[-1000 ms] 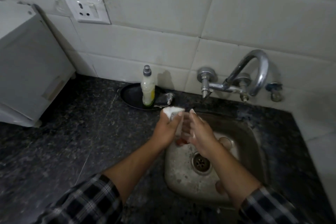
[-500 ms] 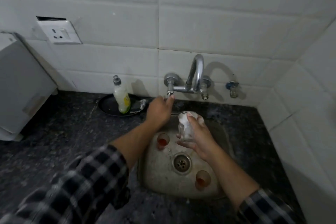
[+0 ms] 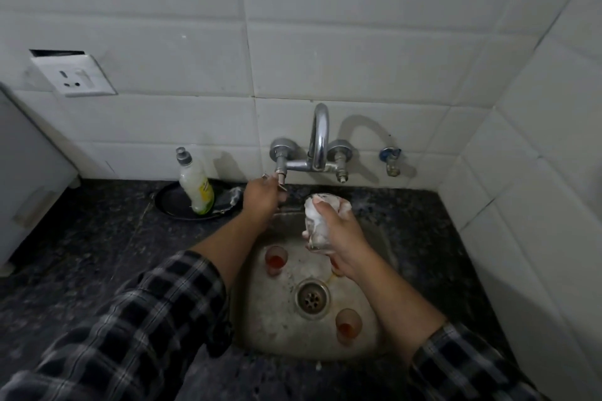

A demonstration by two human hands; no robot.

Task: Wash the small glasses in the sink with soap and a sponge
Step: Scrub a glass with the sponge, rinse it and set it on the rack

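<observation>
The right hand (image 3: 338, 231) is closed around 1 small glass (image 3: 317, 221) covered with white foam, and holds it above the sink (image 3: 374, 244), near the 12 o'clock edge of the basin and just below the spout of the tap (image 3: 319, 137). The left hand (image 3: 262, 195) reaches to the left tap handle (image 3: 280, 177) at about 11 o'clock; its fingers are curled on the handle, but how firmly they grip cannot be told. No water is seen to run.

I judge that the soaping of this glass is finished and the rinsing is the step in hand. The next move calls for turning the handle and bringing the foamy glass under the stream, with a firm hold, because soap makes glass slippery.

2 other glasses with reddish liquid stand in the basin, 1 at 10 o'clock from the drain (image 3: 312, 296) and 1 at 4 o'clock, not yet washed. The soap bottle (image 3: 195, 185) stands on a dark plate (image 3: 169, 202) on the counter, at 9 o'clock from the tap.
</observation>
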